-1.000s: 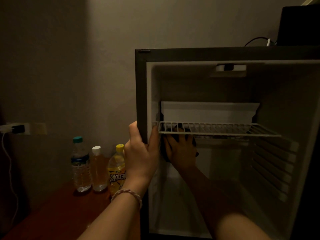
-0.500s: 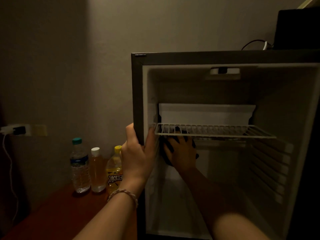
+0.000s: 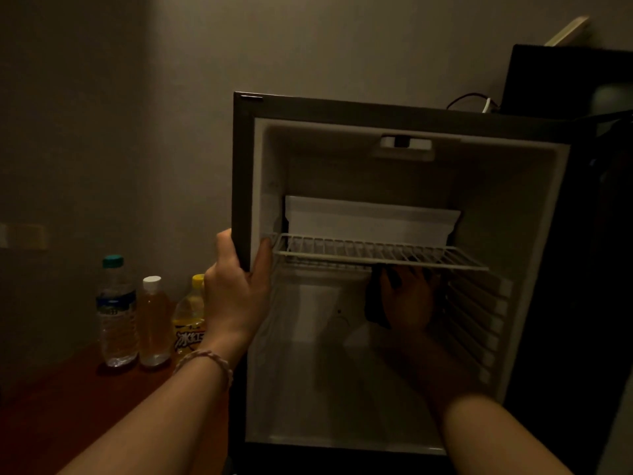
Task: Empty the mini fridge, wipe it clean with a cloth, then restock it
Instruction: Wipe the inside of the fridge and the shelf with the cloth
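Mini fridge (image 3: pixel 534 214) stands open facing the camera, dark outer frame, pale liner. Upper compartment above the wire shelf (image 3: pixel 376 252) holds only a white box-like panel (image 3: pixel 370 219) at the back. Lower compartment below the shelf is the larger free volume; its floor and left wall show bare liner. Right inner wall carries a stack of horizontal ribs (image 3: pixel 474 323) that project slightly into the space. A light fitting (image 3: pixel 406 145) sits in the ceiling of the cavity.

To the left of the fridge, on the reddish-brown counter (image 3: pixel 61 406), three bottles stand upright in a row close together: a clear water bottle (image 3: pixel 116 313) with teal cap, a pale amber bottle (image 3: pixel 154 323) with white cap, and a yellow drink bottle (image 3: pixel 190 317) with yellow cap, the last partly hidden behind the left wrist. On top of the fridge, at the right, a black box (image 3: pixel 565 80) with a cable (image 3: pixel 469 99) beside it.

Left hand (image 3: pixel 236 289) grips the fridge's left front edge at shelf height, fingers outside, thumb inside on the liner; a braided bracelet (image 3: pixel 205 361) sits on that wrist. Right hand (image 3: pixel 407 299) is inside, just beneath the wire shelf toward its right half, fingers spread and pressing a dark cloth (image 3: pixel 375 303) toward the back wall; lighting is too dim to resolve the cloth's outline fully.
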